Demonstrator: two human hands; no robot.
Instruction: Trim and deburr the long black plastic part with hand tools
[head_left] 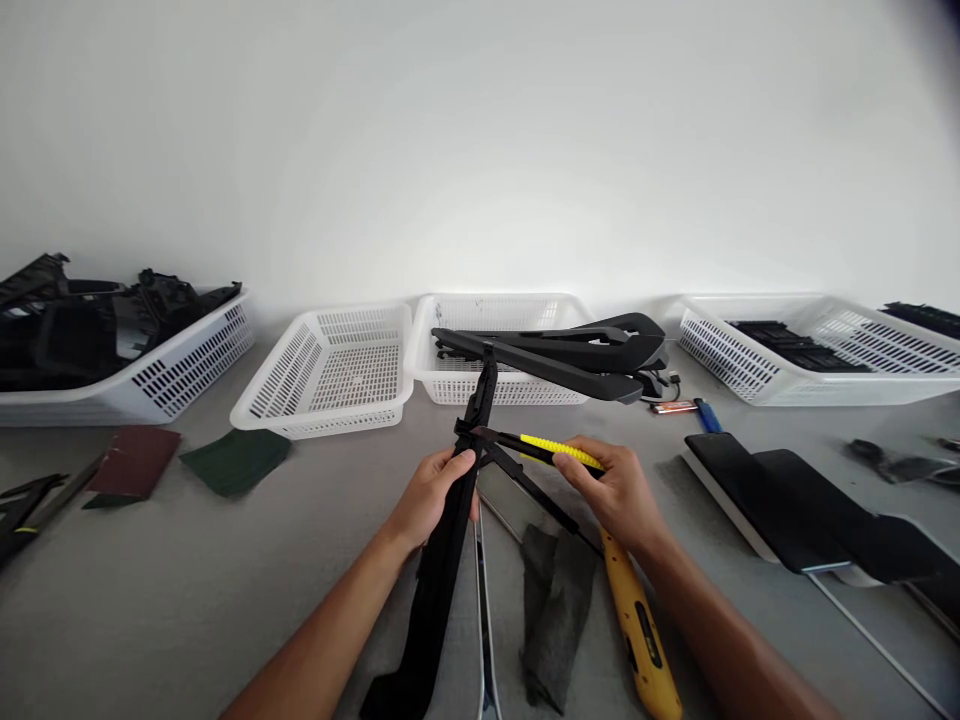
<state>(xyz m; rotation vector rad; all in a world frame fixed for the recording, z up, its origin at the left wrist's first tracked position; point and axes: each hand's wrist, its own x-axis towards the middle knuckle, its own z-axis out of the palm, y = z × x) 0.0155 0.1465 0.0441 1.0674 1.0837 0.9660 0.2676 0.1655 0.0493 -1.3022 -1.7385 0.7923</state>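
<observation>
My left hand [429,497] is closed around a long black plastic trim piece [439,580], which slants from the front of the table up toward the middle basket. In my right hand [611,492] is a utility knife [555,447] with a yellow ribbed grip. The knife's blade points left and meets the trim piece, or lies just in front of it, above my left thumb. Below my right hand lies a yellow-handled tool [637,630], its front end partly hidden. A dark grey cloth [559,620] rests between this tool and the trim piece.
A white basket [499,392] at the back holds long black trim pieces. More white baskets [322,418] stand left and right, some with black parts. Maroon sandpaper [136,462] and a green sheet [236,462] lie left. Black phones [765,500], a lighter and a cable lie right.
</observation>
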